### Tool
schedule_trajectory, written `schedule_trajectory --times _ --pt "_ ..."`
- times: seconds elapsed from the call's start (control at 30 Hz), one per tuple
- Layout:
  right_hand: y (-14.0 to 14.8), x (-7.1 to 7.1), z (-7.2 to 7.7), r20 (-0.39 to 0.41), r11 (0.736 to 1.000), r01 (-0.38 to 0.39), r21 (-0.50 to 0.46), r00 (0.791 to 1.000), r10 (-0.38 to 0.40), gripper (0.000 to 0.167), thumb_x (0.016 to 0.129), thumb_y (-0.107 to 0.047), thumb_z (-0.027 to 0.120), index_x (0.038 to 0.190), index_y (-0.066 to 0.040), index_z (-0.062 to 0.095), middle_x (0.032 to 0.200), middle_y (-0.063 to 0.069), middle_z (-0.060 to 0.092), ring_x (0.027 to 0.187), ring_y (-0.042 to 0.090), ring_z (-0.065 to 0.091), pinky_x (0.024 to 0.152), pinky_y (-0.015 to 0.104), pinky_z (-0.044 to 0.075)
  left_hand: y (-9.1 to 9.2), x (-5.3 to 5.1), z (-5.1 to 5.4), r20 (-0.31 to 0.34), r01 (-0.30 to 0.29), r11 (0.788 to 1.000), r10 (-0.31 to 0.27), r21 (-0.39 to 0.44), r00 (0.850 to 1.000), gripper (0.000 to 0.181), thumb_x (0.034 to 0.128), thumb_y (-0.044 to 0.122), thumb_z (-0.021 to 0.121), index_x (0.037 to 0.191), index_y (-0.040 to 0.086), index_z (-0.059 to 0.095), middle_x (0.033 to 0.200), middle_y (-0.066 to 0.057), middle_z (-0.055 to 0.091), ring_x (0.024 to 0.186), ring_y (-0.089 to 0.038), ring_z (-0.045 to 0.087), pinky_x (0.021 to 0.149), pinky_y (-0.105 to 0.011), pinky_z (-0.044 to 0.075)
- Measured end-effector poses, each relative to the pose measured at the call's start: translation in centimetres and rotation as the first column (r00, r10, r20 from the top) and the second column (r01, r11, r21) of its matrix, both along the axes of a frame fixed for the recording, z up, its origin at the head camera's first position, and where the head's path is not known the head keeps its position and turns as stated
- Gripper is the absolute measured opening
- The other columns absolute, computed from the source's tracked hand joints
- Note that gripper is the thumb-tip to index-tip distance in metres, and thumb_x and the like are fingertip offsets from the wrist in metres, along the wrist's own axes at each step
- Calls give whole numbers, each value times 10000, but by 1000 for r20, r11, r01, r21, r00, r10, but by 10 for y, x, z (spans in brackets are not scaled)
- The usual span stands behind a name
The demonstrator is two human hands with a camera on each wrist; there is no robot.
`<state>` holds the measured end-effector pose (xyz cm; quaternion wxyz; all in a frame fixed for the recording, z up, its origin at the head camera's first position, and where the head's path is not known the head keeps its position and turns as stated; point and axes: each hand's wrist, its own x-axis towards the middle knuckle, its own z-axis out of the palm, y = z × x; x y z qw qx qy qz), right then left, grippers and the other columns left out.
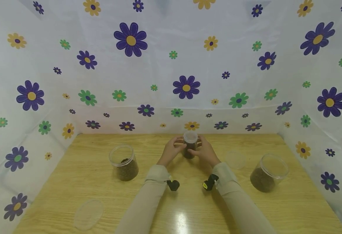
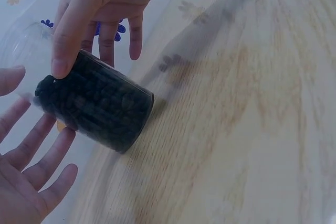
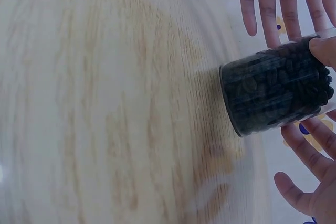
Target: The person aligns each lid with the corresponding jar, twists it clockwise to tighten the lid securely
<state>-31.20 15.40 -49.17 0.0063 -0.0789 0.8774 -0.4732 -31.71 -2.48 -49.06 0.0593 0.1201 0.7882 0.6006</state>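
Both hands hold a clear jar (image 1: 190,149) that stands upright near the back of the table. Dark bean-like pieces fill its lower part; above them the wall is see-through. My left hand (image 1: 171,151) grips the jar's left side, with its lower fingers spread. On the opposite side, my right hand (image 1: 206,152) grips it, thumb pressed on the front. From the left wrist, the beans (image 2: 97,98) show closely through the wall. The right wrist view has the jar (image 3: 273,85) between the two hands. Whether a lid covers it, I cannot tell.
A wider clear jar (image 1: 127,170) part-filled with dark pieces stands at the left, another such jar (image 1: 263,178) at the right. One clear round lid (image 1: 88,214) lies front left; another clear disc (image 1: 236,160) lies right of the right hand. Flowered cloth (image 1: 159,71) encloses the wooden table.
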Motion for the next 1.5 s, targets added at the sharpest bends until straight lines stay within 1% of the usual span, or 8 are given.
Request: schedule_trajectory --times 0.17,0.33,0.6,0.77,1.03,1.2,1.3,1.5 --pt "0 -1 2 5 1000 1 -9 1000 -1 717 800 -185 745 1381 -45 349 1286 230 511 1123 373 551 901 481 504 1 -3 -2 -8 -17 1000 17 1 1000 438 905 218 625 1315 113 510 1265 -184 571 1117 -372 590 886 -415 534" --pt "-1 -1 2 2 1000 3 -19 1000 -3 706 800 -172 743 1372 -31 354 1288 244 508 1127 389 551 907 491 501 3 -4 -3 -6 -29 999 29 15 1000 424 903 196 627 1303 108 519 1260 -187 573 1112 -374 591 886 -418 534" --pt "-2 -1 1 -8 999 5 -46 1000 -6 687 808 -154 731 1369 -29 354 1289 256 507 1126 398 550 910 495 498 4 0 -1 -5 -37 999 37 7 999 431 913 215 614 1317 111 506 1272 -191 558 1122 -374 582 894 -427 527" --pt "-2 0 0 -10 998 14 -53 1000 -14 686 812 -163 731 1373 -46 355 1299 239 507 1134 389 548 914 492 497 4 1 -3 2 -31 1000 31 3 1000 451 914 236 612 1336 137 488 1287 -182 541 1126 -361 580 893 -423 528" --pt "-1 6 5 -27 1000 22 -5 999 -22 687 830 -178 716 1386 -62 329 1314 237 505 1154 387 542 936 507 481 3 3 -6 54 -42 999 40 30 998 519 895 238 641 1370 158 451 1315 -176 506 1164 -356 556 919 -448 509" --pt "0 14 8 -53 999 37 -27 998 -39 684 808 -151 734 1372 -84 354 1304 238 513 1145 395 545 942 516 472 1 12 -2 52 -51 998 50 20 997 571 889 231 641 1395 110 406 1339 -174 488 1198 -358 524 959 -477 479" --pt "2 20 7 -62 999 38 -38 997 -40 687 803 -146 737 1375 -99 358 1318 233 501 1153 397 536 949 518 466 -1 20 -1 43 -52 999 51 17 998 584 888 215 635 1403 102 387 1352 -168 476 1215 -357 500 970 -496 464" --pt "4 35 12 -54 997 62 -37 996 -64 716 806 -203 734 1388 -52 344 1346 259 475 1189 417 504 958 542 450 -5 36 5 28 -58 998 58 -1 998 600 877 192 641 1409 114 376 1347 -147 479 1211 -346 488 971 -500 455"
